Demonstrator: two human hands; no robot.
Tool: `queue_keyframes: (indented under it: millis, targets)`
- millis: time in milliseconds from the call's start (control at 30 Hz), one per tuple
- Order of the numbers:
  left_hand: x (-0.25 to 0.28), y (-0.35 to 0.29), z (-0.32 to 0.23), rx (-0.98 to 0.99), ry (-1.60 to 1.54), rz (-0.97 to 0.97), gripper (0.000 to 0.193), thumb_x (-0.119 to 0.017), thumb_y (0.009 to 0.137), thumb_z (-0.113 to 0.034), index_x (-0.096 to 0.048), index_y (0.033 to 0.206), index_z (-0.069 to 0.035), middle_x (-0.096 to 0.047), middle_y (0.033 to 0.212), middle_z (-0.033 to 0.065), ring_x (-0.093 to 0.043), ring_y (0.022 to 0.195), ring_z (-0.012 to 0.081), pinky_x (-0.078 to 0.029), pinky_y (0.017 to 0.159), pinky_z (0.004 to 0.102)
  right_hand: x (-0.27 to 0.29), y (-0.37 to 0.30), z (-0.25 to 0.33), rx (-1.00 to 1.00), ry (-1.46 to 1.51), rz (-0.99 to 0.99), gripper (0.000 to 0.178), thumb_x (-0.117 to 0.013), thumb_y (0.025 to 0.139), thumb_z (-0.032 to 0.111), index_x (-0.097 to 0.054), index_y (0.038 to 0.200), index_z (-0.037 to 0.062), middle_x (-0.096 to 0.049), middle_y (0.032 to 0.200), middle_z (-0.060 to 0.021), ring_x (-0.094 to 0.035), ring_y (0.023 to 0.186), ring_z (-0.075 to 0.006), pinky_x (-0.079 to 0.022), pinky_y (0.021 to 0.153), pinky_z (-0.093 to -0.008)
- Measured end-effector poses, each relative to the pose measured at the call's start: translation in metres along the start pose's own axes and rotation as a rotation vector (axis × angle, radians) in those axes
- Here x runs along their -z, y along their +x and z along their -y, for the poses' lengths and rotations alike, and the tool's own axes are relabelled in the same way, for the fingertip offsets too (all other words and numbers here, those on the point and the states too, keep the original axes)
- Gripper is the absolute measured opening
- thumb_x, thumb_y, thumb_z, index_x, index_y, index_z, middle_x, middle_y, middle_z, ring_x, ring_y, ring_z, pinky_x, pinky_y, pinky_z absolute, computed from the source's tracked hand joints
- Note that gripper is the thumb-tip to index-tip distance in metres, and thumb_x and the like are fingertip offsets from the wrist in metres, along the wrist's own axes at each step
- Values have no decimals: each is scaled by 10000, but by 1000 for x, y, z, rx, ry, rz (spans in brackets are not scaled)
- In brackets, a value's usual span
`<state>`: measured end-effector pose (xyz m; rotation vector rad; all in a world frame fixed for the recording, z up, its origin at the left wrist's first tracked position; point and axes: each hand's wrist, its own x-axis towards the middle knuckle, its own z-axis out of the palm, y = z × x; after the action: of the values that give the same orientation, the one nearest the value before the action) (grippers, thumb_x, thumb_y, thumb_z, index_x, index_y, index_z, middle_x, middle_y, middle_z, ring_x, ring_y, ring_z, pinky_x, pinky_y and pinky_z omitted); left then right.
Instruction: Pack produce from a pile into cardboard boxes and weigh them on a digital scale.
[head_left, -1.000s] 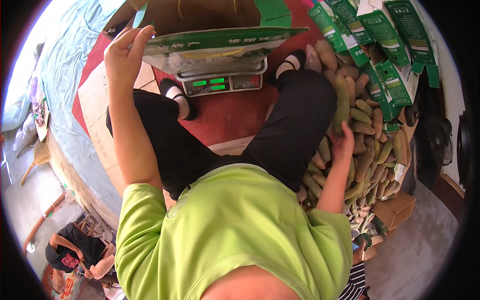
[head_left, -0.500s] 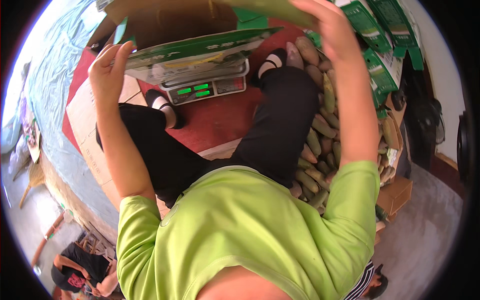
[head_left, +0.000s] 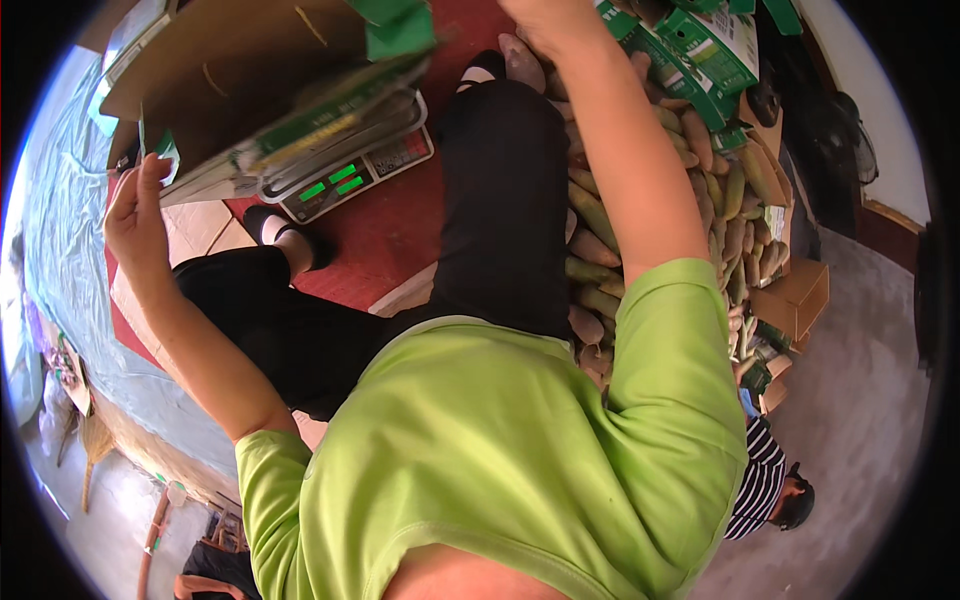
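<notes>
1. At far left, a pale blue plastic sheet [head_left: 60,220] spreads in wrinkles, with a straw broom [head_left: 97,440] below it.
2. The left hand [head_left: 138,218] is raised, thumb and fingers together, clamped on the left corner of a cardboard box's flap.
3. That box [head_left: 240,80], open and brown inside, fills the upper left. Its blurred green and white flap [head_left: 330,122] tilts down toward the wearer.
4. Partly under the flap is a white scale [head_left: 375,175] with three lit green displays, standing on a red surface; whether the box touches it is unclear.
5. At top centre, the right hand [head_left: 550,20] is cut off by the picture's edge, so its grip cannot be told.
6. Beside the right leg, long green and brownish vegetables [head_left: 590,215] lie in a heap, partly behind the right forearm.
7. Green and white boxes [head_left: 690,85] lie beyond the heap.
8. At far right, below a small brown carton [head_left: 795,300], is a person in a striped shirt [head_left: 760,480].
</notes>
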<state>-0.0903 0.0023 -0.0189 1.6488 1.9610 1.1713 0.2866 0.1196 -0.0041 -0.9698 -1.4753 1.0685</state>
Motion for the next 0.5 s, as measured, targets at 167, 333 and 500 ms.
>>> queue_keyframes:
  millis: [167,333,500]
  targets:
    - [5,0,3,0,-8,-63,239,-595,895,-213,-699,901,2,-684,826,45,-570,816,80,-421,821,232,92,-89,-50,-427,-109,-238,229,-575,846,124,-610,1063,57,-633,960,-23,-585,871,-120,-454,743,-268]
    - [4,1,1,5,20,-65,278,-561,915,-245,-696,916,-2,-666,835,35,-572,822,93,-430,787,231,157,-235,-148,-908,-162,-436,279,-600,801,137,-613,1079,123,-633,938,-9,-597,801,-125,-460,657,-274]
    - [-5,0,-11,92,39,-97,305,-560,911,-277,-697,919,-4,-669,842,46,-584,850,113,-435,801,249,170,-399,-217,-1308,-151,-440,127,-614,757,165,-636,882,163,-583,755,9,-573,695,-124,-446,572,-341]
